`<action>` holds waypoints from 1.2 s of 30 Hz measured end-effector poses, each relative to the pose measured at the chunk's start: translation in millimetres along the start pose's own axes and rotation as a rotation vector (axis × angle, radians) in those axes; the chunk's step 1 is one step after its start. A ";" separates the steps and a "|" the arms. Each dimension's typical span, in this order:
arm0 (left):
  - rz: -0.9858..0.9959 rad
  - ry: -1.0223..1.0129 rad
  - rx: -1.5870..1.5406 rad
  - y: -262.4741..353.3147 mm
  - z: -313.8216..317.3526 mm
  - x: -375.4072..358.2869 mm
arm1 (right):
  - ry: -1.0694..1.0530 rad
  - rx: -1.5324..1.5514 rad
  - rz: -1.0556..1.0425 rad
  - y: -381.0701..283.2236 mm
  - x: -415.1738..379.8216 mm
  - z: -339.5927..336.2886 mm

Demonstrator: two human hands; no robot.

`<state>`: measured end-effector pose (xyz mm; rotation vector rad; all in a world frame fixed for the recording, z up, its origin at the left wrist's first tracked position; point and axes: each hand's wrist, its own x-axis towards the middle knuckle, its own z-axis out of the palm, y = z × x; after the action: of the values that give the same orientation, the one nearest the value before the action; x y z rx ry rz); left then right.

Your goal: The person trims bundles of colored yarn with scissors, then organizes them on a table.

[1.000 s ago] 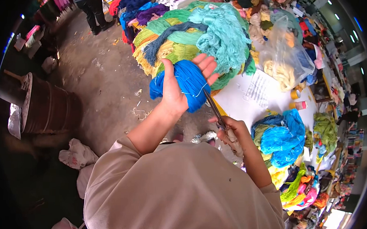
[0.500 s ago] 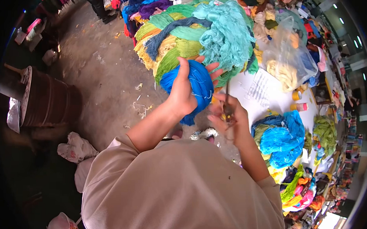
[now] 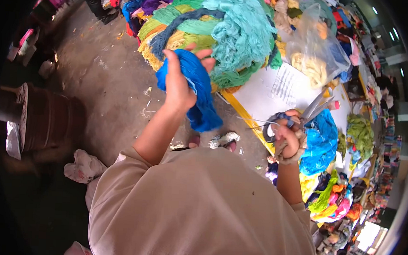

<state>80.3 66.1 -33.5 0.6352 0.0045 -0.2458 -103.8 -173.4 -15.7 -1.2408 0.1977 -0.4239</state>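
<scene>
A bright blue yarn skein hangs over my left hand, whose thumb and fingers show on either side of it, near the large pile of green and turquoise yarn. Scissors with dark handles are in my right hand, blades pointing up and right. Its fingers are curled round the handles, and a beige band circles the wrist. Behind that hand lies another blue skein on the table.
The white table has a yellow edge and holds a written sheet and a clear plastic bag. A rusty drum stands at left, near a white sack. A person's legs show at upper left.
My left hand and the blue skein have moved left and slightly up. My right hand has moved away from the skein to the right, and the scissors blades now show clearly.
</scene>
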 end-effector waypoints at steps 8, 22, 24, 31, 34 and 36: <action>0.002 -0.312 0.221 -10.9 24.7 -13.4 | -0.326 -0.814 0.085 21.5 -15.9 -40.6; 0.982 -0.677 1.790 32.3 -21.8 21.1 | -0.062 -0.140 -0.146 -22.7 15.0 26.8; 0.607 -0.762 1.198 46.6 -40.3 23.5 | -0.056 -0.292 -0.123 -19.6 19.0 1.8; -0.182 -0.522 -0.389 15.4 39.1 -20.0 | -0.357 -0.718 -0.117 -4.0 18.1 25.7; -0.238 -0.389 -0.515 -7.2 58.3 -22.6 | -0.226 -0.405 -0.071 3.8 13.7 48.8; -0.243 -0.421 -0.466 -25.0 57.0 -24.0 | -0.268 -0.421 -0.326 6.1 20.8 70.9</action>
<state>47.3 18.6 -0.3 0.1089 -0.2603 -0.5909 -57.5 -118.6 3.0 -1.7389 -0.1572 -0.5057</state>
